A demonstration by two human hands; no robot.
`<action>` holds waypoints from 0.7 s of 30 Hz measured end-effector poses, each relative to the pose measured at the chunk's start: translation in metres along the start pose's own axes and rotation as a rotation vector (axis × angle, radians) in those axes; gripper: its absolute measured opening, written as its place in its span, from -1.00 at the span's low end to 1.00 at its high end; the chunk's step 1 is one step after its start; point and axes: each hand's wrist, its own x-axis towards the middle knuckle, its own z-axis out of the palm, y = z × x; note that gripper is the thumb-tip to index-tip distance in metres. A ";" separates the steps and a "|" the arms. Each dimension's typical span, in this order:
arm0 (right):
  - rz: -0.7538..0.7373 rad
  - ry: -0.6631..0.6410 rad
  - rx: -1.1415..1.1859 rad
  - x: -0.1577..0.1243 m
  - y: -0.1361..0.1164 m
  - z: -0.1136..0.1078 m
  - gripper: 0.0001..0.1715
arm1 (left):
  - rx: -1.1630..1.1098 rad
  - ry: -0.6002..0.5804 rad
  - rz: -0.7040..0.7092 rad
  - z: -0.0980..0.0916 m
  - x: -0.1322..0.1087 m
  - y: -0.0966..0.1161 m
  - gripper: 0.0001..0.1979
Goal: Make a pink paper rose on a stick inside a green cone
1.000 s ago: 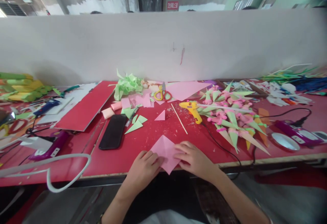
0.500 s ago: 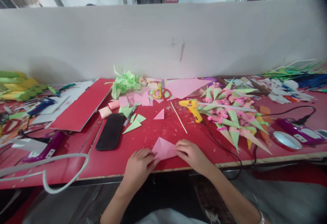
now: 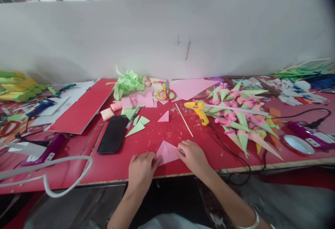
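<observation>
A piece of folded pink paper [image 3: 166, 153] with creases running from its peak lies near the front edge of the red table. My left hand [image 3: 142, 166] is closed on its left corner, thumb along the paper's lower edge. The right corner is pinched between the fingers of my right hand [image 3: 192, 155]. Just beyond the paper lies a small pink paper triangle [image 3: 164, 116]. A thin wooden stick [image 3: 184, 120] rests to the right of that triangle.
A yellow glue gun [image 3: 198, 110] lies beside a pile of pink and green paper flowers [image 3: 238, 114]. A black phone [image 3: 112, 135], green paper pieces [image 3: 137, 128] and a red board [image 3: 83, 107] are on the left. Scissors [image 3: 166, 92] lie on pink sheets at the back.
My left hand has turned slightly over the left corner, and my right hand has shifted a little left and up along the paper. The view has tilted slightly.
</observation>
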 end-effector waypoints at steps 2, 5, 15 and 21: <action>-0.004 0.005 -0.025 0.000 0.000 0.003 -0.75 | -0.008 0.016 0.008 0.001 0.000 -0.001 -0.73; -0.005 0.009 -0.045 0.000 0.001 0.006 -0.77 | -0.016 0.028 0.010 0.002 0.000 -0.002 -0.73; -0.019 0.008 -0.101 0.001 -0.001 0.006 -0.78 | 0.092 -0.075 0.066 0.003 0.004 -0.004 -0.75; -0.003 0.004 -0.114 0.002 -0.002 0.007 -0.78 | 0.100 -0.061 0.251 0.002 0.003 -0.026 -0.77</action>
